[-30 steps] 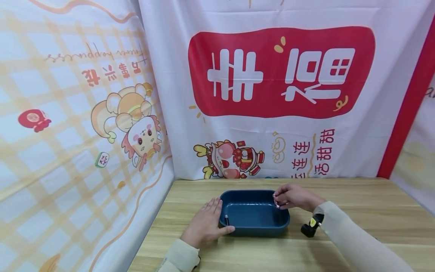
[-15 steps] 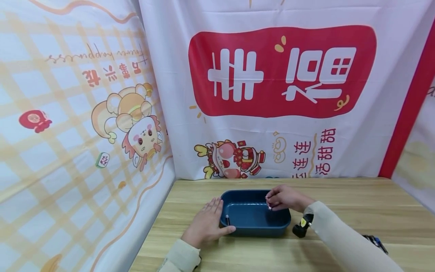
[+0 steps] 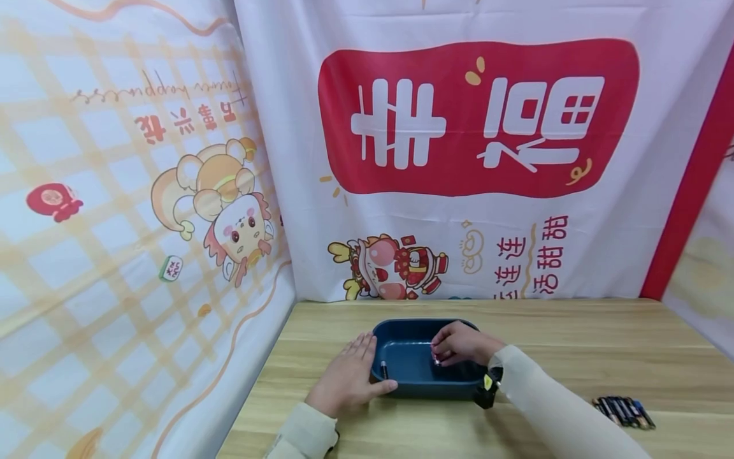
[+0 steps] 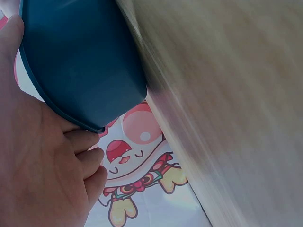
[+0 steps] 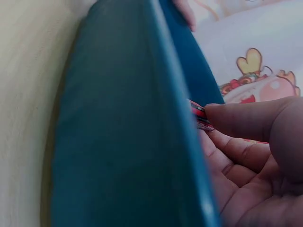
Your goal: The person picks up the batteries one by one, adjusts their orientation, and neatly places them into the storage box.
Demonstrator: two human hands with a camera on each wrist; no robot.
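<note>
A dark blue rectangular box [image 3: 427,386] with rounded corners stands on the table. My left hand [image 3: 346,376] rests against its left end, fingers straight along the rim and thumb over the front edge. In the left wrist view the fingertips [image 4: 92,163] lie beside the box's rim. My right hand [image 3: 463,344] is over the box's right half, pinching a small red battery [image 5: 199,112] between thumb and fingers. The box wall hides part of that battery in the right wrist view. A dark battery [image 3: 384,370] with a silver end lies inside at the left.
Several dark batteries [image 3: 624,412] lie side by side on the wooden table [image 3: 550,395], right of the box beyond the right forearm. Printed cloth hangs [image 3: 355,268] close behind the table and along its left side.
My right hand has moved left and lower into the box with the red battery. The row of batteries at right has come out from behind the sleeve. My left hand has stayed put.
</note>
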